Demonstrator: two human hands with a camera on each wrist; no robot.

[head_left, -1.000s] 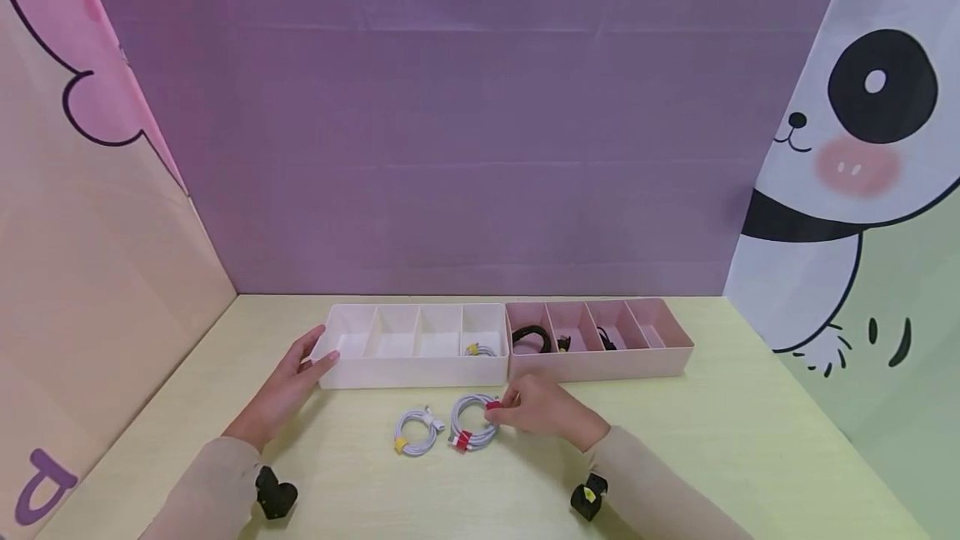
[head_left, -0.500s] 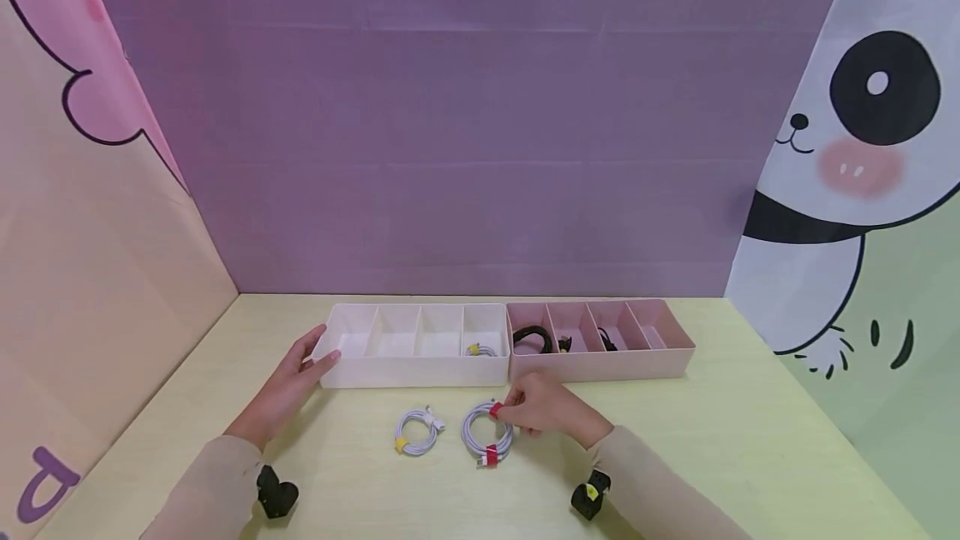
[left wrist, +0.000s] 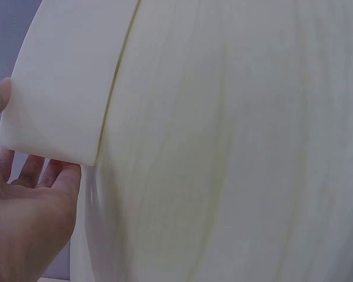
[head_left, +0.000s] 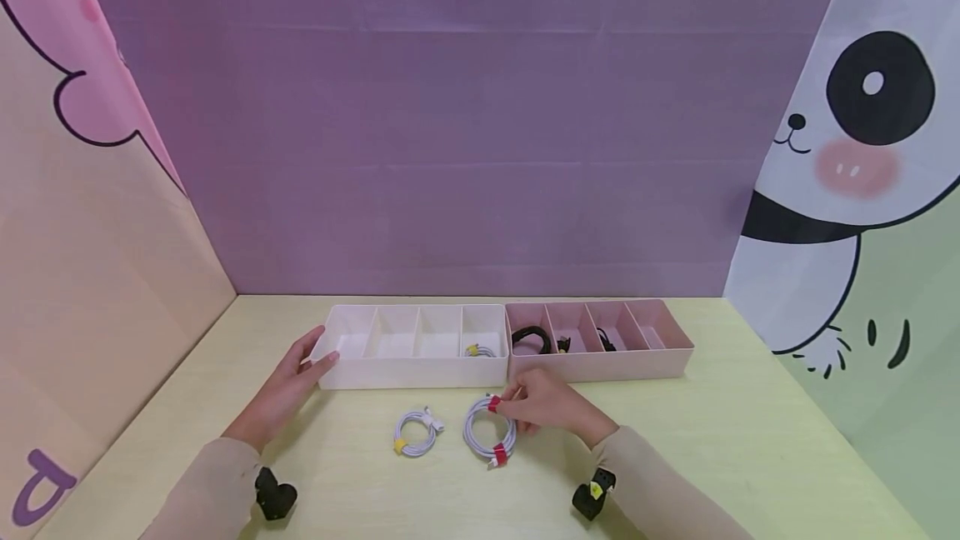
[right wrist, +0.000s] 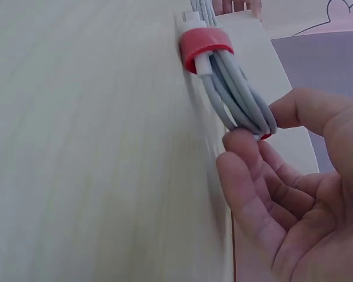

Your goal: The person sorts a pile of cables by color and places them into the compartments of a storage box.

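Observation:
A coiled white cable [head_left: 489, 430] with red ties hangs just over the table in front of the boxes. My right hand [head_left: 547, 401] pinches its upper edge between thumb and fingers; the right wrist view shows the fingertips on the cable bundle [right wrist: 238, 94]. Left of it, a smaller coiled white cable [head_left: 417, 432] with a yellow tie lies on the table. My left hand [head_left: 291, 382] grips the left end of the white divided box [head_left: 420, 373]. In the left wrist view, its thumb and fingers [left wrist: 65, 175] touch the box end.
The pink divided box [head_left: 600, 367] adjoins the white one on its right, with black cables [head_left: 534, 338] in several compartments. A yellow-tied white cable [head_left: 480, 350] lies in the white box's rightmost compartment. A purple backdrop [head_left: 480, 123] stands behind the table.
My right hand has shifted slightly right with the red-tied cable, which came away from beside the yellow-tied coil and tilted a little. The left hand and both boxes have stayed in place.

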